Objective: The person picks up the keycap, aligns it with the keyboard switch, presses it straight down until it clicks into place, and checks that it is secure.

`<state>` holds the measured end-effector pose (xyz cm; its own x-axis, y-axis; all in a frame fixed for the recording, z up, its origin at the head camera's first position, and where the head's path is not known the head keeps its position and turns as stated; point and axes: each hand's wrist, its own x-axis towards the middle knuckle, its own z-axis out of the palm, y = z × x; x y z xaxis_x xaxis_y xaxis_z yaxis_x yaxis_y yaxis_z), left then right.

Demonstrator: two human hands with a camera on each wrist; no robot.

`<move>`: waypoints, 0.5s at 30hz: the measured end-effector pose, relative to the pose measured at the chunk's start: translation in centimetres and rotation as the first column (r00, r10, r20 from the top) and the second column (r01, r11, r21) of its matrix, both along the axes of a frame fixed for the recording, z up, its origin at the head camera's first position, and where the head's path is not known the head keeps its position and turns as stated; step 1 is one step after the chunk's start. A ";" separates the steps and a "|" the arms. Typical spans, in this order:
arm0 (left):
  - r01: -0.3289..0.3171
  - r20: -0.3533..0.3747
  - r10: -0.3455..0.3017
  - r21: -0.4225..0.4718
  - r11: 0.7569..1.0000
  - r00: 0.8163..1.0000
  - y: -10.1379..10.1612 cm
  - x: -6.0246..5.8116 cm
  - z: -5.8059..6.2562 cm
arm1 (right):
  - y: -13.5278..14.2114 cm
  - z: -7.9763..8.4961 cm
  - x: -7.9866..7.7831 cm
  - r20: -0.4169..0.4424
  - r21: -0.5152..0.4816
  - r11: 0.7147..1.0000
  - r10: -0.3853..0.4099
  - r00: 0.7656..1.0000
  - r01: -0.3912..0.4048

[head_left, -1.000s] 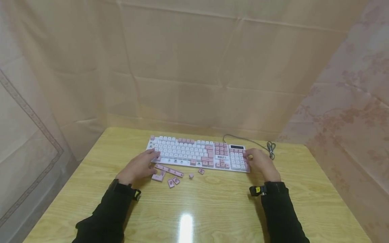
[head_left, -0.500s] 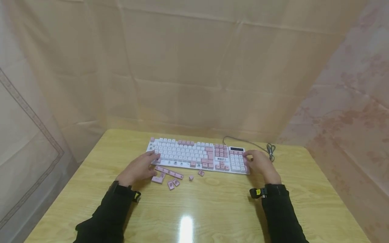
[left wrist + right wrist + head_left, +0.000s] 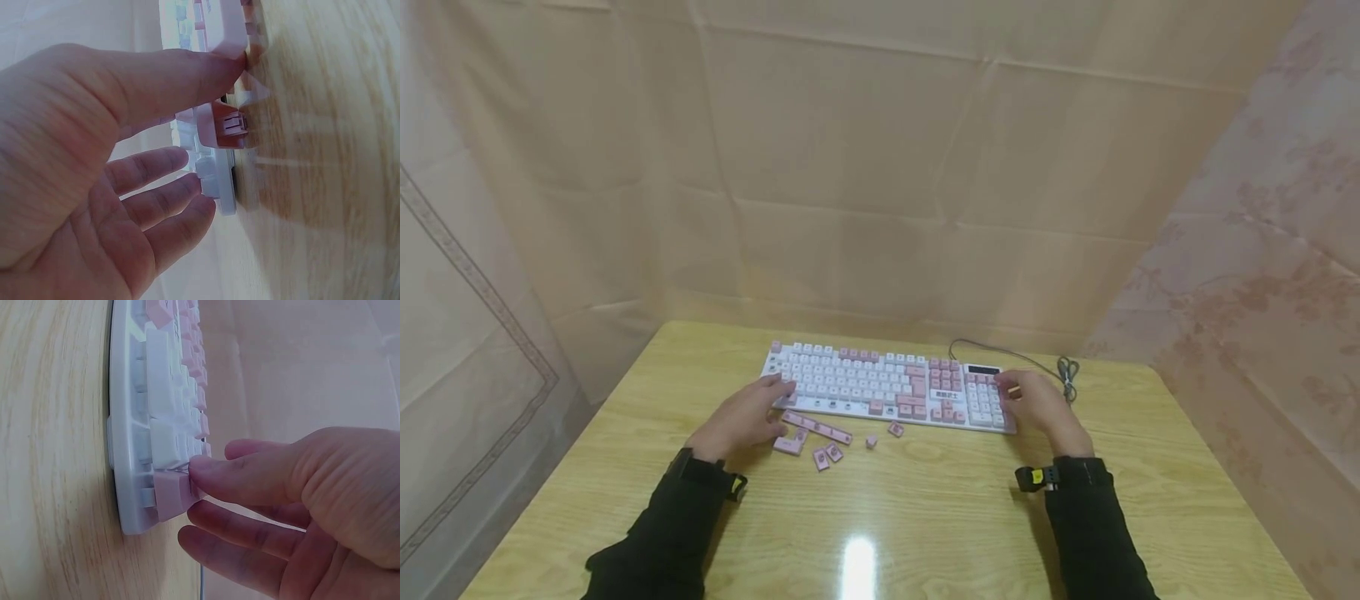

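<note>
A white and pink keyboard (image 3: 850, 379) lies across the table. Along its front row at the left, several key places show bare switches. My left hand (image 3: 741, 417) rests its fingers on the keyboard's left end, with the thumb low at the front edge. Beside that thumb, a loose pink keycap (image 3: 215, 125) shows its stem in the left wrist view. At the number pad's right edge, my right hand (image 3: 1037, 407) touches the keys with its thumb, close to a pink key (image 3: 172, 495). Its other fingers extend loosely; the forefinger's tip is partly hidden.
In front of the keyboard lie a pink space bar (image 3: 817, 426) and several loose pink keycaps (image 3: 787, 445), two of them further right. The keyboard's cable (image 3: 1011, 344) runs to a tied bundle (image 3: 1067, 377) at the right. A beige cloth (image 3: 850, 192) hangs behind the table.
My right fingers have shifted slightly left over the number pad. The left hand stays at the keyboard's left end, and the loose keycaps lie where they were. The head view has tilted a little.
</note>
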<state>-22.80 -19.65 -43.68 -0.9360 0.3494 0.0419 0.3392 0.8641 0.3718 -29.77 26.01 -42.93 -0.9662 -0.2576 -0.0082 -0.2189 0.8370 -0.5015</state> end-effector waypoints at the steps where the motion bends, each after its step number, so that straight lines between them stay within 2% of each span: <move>1: 0.000 -0.001 0.000 -0.001 1.000 1.000 0.0 0.0 0.0 | 0.0 0.0 0.0 0.002 0.002 1.000 0.004 1.000 -0.004; 11: -0.018 0.019 0.018 -0.007 1.000 1.000 0.1 -0.1 -0.1 | -0.1 0.1 -0.2 0.014 0.065 0.998 -0.018 1.000 0.017; 15: -0.016 0.018 0.016 -0.008 1.000 1.000 0.1 -0.1 -0.1 | -0.4 0.3 0.0 -0.025 0.080 0.996 0.027 0.999 -0.025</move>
<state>-22.85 -19.56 -43.83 -0.9419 0.3350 0.0227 0.3191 0.8721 0.3711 -29.75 25.61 -42.60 -0.9594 -0.2819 -0.0046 -0.2529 0.8680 -0.4273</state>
